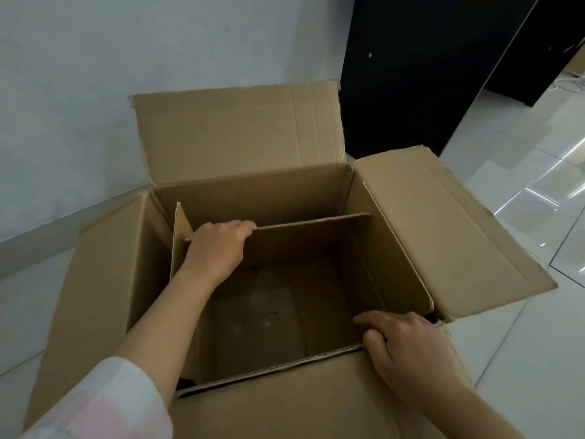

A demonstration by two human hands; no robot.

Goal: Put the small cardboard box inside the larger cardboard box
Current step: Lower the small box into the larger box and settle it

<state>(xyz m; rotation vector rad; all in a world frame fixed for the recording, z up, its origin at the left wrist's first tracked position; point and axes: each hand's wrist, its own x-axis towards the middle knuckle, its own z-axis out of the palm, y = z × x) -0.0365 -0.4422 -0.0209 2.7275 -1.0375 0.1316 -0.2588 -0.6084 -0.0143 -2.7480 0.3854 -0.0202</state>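
small cardboard box [285, 299] already down inside the larger cardboard box [104, 267], open-topped, steadied at two opposite edges to seat it square. left hand [215, 248] clamped on its far top edge near the left corner; right hand [408, 346] curled over its near right corner. snug on the right, gaps left and behind; outer flaps splayed clear.

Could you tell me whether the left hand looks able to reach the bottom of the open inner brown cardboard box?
Probably yes: the inner brown cardboard box is open-topped, and the left hand already grips its far edge.
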